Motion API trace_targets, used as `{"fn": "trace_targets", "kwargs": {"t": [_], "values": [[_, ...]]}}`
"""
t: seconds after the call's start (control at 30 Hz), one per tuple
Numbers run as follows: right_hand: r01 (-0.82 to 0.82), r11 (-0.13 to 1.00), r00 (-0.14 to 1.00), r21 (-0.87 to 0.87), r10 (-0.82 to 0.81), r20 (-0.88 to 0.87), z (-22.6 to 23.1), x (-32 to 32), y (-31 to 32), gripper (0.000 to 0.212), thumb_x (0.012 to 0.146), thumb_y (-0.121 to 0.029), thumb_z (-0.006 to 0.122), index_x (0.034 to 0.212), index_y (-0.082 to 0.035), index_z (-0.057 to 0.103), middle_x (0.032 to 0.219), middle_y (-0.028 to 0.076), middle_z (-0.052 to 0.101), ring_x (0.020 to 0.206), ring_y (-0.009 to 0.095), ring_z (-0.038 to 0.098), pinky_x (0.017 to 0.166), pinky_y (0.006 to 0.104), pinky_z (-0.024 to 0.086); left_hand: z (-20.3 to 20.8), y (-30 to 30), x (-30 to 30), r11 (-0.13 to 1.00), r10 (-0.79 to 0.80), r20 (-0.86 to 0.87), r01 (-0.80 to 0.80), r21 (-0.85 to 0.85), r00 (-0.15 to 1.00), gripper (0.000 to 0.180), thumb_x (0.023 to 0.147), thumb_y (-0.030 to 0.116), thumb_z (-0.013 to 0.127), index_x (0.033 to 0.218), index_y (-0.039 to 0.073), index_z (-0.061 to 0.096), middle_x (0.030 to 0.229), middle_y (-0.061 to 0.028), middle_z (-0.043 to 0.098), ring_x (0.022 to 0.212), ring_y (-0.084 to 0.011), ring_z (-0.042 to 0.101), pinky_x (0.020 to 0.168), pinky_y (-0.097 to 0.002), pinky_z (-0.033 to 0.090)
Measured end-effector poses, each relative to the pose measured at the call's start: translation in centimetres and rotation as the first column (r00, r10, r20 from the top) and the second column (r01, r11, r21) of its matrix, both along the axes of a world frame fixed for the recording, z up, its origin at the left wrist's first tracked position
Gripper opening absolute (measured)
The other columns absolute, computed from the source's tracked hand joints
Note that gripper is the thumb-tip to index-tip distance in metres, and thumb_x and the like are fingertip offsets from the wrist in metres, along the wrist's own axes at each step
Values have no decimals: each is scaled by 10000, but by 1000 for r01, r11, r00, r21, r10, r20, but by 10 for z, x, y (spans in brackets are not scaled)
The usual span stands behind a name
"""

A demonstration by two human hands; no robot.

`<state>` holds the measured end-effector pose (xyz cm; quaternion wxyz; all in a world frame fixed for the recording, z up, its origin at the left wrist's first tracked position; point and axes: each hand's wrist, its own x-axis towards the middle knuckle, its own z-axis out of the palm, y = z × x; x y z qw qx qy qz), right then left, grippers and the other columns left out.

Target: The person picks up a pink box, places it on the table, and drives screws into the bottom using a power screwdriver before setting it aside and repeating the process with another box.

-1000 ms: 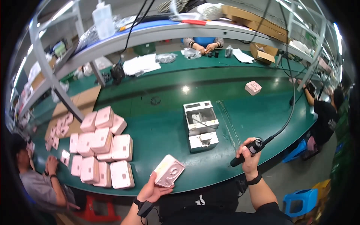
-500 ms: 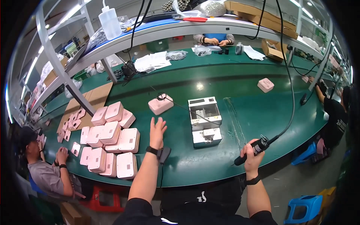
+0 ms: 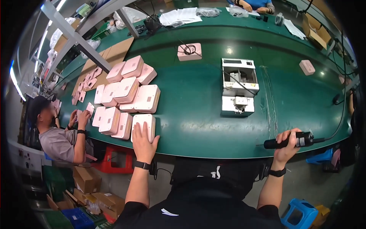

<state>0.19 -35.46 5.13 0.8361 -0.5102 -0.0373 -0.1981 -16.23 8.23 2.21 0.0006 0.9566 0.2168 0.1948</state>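
Observation:
My left hand (image 3: pixel 144 148) lies on a pink square plastic case (image 3: pixel 149 121) at the front right of a stack of similar cases (image 3: pixel 126 89). Its fingers are spread over the pale top face, with the thumb by the right edge. My right hand (image 3: pixel 285 147) is wrapped round a black electric screwdriver (image 3: pixel 304 139) over the table's front edge, its thin bit pointing left. A cord runs from the screwdriver up to the right. Between my hands, farther back, stands a white screw feeder (image 3: pixel 229 102) with an open top.
Another pink case (image 3: pixel 195 56) with a dark cable across it sits farther back, and one more case (image 3: pixel 307 67) lies far right. A co-worker (image 3: pixel 63 133) at the left handles small pink parts. Brown cardboard (image 3: pixel 114 53) lies behind the stack; a metal post (image 3: pixel 93 57) rises there.
My left hand has moved from above the table left and down onto the front case. My right hand has swung right with the screwdriver, now held nearly level. The view has tilted down.

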Motion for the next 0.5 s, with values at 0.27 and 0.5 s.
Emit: {"fn": "trace_targets", "kwargs": {"t": [0.27, 0.5], "values": [[-157, 977, 987, -146, 160, 10, 1, -7, 9, 153, 935, -156, 586, 1023, -67, 499, 717, 31, 474, 611, 142, 477, 575, 303, 424, 11, -58, 24, 752, -655, -72, 641, -152, 752, 761, 692, 234, 833, 1381, 140, 526, 1424, -226, 465, 1361, -407, 395, 1141, -534, 313], [-263, 903, 965, -340, 255, -69, 31, 10, 23, 138, 948, -164, 558, 1003, -62, 484, 672, 35, 489, 575, 147, 498, 588, 316, 453, 16, -114, 84, 550, -801, 112, 797, -250, 588, 865, 600, 224, 890, 1384, 182, 527, 1465, -198, 411, 1333, -383, 439, 1126, -532, 338]]}}
